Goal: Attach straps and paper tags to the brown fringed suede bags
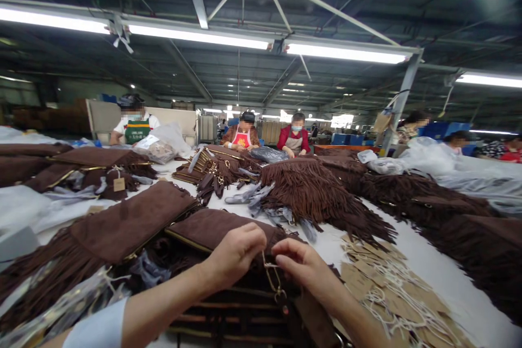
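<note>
My left hand (240, 253) is closed in a pinch on a thin pale string (265, 261). Close on its right, my right hand (304, 269) has thumb and fingers bent together at the same string. Below them hangs a gold-coloured metal clasp (280, 294) on a brown strap. A brown paper tag (312, 310) shows under my right wrist. Both hands are over a stack of dark brown suede bags with gold zips; the top bag (228, 225) lies just behind my left hand. The exact grip of my right fingertips is partly hidden.
Brown tags with white strings (391, 288) lie spread at right. A fringed bag pile (318, 190) stands ahead, and another fringed bag (130, 223) lies at left. More bags line the right side (468, 244). Clear plastic (432, 157) is heaped behind. Several co-workers sit across the white table (411, 228).
</note>
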{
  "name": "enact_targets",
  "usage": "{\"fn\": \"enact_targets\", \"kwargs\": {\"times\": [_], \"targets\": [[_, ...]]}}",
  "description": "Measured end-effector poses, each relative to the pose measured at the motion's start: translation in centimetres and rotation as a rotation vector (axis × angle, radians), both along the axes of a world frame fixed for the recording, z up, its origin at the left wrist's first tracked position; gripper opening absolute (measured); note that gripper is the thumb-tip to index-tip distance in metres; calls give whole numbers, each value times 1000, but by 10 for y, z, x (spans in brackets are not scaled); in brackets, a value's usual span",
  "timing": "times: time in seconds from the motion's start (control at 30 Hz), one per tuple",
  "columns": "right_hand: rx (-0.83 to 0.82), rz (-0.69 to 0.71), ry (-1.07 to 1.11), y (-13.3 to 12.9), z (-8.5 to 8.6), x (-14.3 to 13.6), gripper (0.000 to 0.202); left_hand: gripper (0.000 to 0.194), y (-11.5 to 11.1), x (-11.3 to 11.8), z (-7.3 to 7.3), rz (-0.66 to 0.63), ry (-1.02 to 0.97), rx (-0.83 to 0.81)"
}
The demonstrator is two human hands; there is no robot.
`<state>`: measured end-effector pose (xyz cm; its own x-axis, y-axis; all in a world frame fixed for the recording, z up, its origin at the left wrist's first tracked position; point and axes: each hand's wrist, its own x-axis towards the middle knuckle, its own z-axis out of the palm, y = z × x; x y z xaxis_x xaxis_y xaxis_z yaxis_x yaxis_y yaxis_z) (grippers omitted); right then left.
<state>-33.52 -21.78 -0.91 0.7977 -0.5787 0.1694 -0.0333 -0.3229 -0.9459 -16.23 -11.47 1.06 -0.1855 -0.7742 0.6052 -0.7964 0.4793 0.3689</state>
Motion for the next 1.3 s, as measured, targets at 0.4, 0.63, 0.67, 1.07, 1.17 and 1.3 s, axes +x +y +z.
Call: {"fn": "enact_targets", "kwargs": {"times": [0.4, 0.63, 0.67, 1.07, 1.17, 1.3], "targets": [[-209, -122, -117, 5, 1, 20, 18, 8, -20, -10, 26, -7, 581, 197], [-134, -108, -75, -1, -4, 20, 24, 8, -22, -3, 2, -31, 708, 302], [-153, -106, -62, -1, -4, 20, 22, 7, -21, -3, 2, -2, 677, 273], [-404, -167, -16, 3, -5, 20, 22, 18, -15, -12, 4, 252, 204, 207], [-412, -177, -3, 4, -7, 19, 22, 19, -15, -13, 5, 253, -34, 152], [-322, -153, -15, 1, -10, 17, 22, 16, -13, -10, 7, 239, -22, 219]]}}
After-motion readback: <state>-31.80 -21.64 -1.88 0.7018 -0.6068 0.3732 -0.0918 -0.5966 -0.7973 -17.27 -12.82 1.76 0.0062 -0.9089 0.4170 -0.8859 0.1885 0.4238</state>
